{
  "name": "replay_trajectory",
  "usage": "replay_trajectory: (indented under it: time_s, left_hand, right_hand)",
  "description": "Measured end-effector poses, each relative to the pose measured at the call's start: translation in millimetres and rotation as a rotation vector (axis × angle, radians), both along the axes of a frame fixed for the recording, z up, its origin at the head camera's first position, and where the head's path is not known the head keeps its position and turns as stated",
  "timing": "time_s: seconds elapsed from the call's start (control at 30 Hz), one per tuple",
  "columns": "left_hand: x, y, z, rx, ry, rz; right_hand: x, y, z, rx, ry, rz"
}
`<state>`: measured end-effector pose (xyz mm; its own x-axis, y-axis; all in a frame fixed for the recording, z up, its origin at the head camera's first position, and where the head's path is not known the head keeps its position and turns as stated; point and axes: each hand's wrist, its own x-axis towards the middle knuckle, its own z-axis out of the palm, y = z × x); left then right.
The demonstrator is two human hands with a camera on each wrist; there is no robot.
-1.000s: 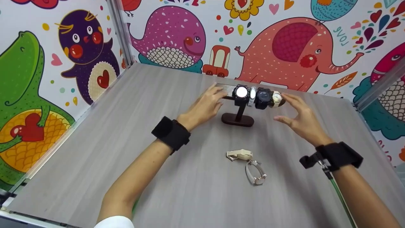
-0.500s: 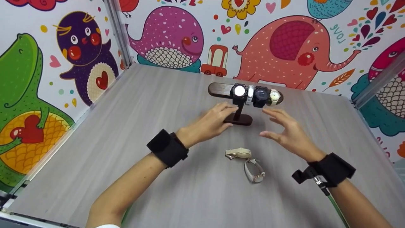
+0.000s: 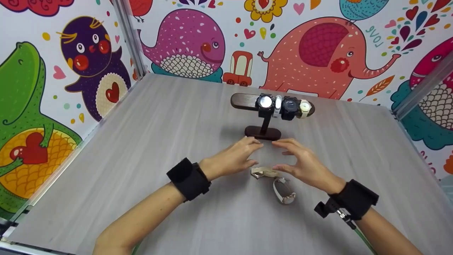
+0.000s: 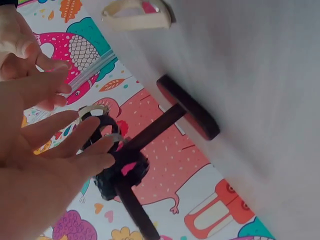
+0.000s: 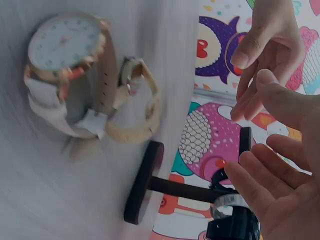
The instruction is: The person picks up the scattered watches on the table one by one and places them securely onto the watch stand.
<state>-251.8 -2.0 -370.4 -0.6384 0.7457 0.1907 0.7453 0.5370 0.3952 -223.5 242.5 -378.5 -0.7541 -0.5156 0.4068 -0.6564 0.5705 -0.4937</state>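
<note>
The worktop [image 3: 141, 170] is being seen as a pale grey surface with a fine wood grain, and it is being enclosed on three sides by walls covered with bright cartoon animals – a pink elephant [image 3: 318, 56], a purple whale [image 3: 187, 46] and a green crocodile [image 3: 21, 117] among them. Metal posts are standing in the two far corners.

One dark wooden watch stand [image 3: 263, 122] is being kept upright near the far middle of the worktop, on an oval foot. Four watches [image 3: 283, 105] are being carried on its crossbar, side by side toward its right end.

Two more watches are lying on the worktop in front of the stand: one beige watch [image 3: 265, 173] and one white watch [image 3: 285, 191] with a round pale dial, touching each other as the right wrist view is showing.

The left hand [image 3: 235, 159] and the right hand [image 3: 300, 164] are being held just above the worktop, between the stand's foot and the two loose watches. Both hands are spread open with relaxed fingers – nothing is being gripped by either. The beige watch is lying between the hands, just below them.
</note>
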Motion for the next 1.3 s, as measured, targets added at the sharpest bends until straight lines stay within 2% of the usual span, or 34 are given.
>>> replay_trajectory:
  time_s: [0.13,0.2,0.27,0.37,0.47,0.63,0.8,1.0,1.17,1.3]
  left_hand:
    - [0.3,6,-6.6,-0.087,0.002,-0.015]
    - [0.0,8,-10.9,-0.133,0.021,-0.028]
    - [-0.6,10,-16.5,-0.156,0.038,-0.05]
    - [-1.1,12,-25.5,-0.177,0.047,-0.087]
    - [-1.4,15,-32.8,-0.176,0.027,-0.105]
    - [-2.5,19,-39.5,-0.18,0.044,-0.09]
    - [-4.0,20,-43.4,-0.195,0.09,-0.071]
    - [-3.8,19,-49.1,-0.186,0.099,-0.042]
    - [-4.8,19,-50.7,-0.165,0.085,-0.048]
    - [-7.4,17,-50.2,-0.134,0.046,-0.058]
  right_hand:
    - [0.9,-6,-6.5,0.03,-0.041,0.008]
    - [1.8,-9,-9.7,0.051,-0.1,0.007]
    - [2.7,-13,-13.8,0.086,-0.164,0.004]
    - [3.3,-20,-20.2,0.161,-0.196,-0.002]
    - [1.8,-26,-24.6,0.232,-0.136,-0.017]
    - [-1.8,-30,-28.4,0.238,-0.059,-0.015]
    - [-4.0,-34,-34.1,0.283,-0.039,-0.035]
    - [-8.5,-35,-42.8,0.317,-0.024,-0.052]
    - [-10.8,-30,-44.6,0.294,-0.056,-0.021]
    - [-12.8,-27,-42.0,0.267,-0.063,-0.01]
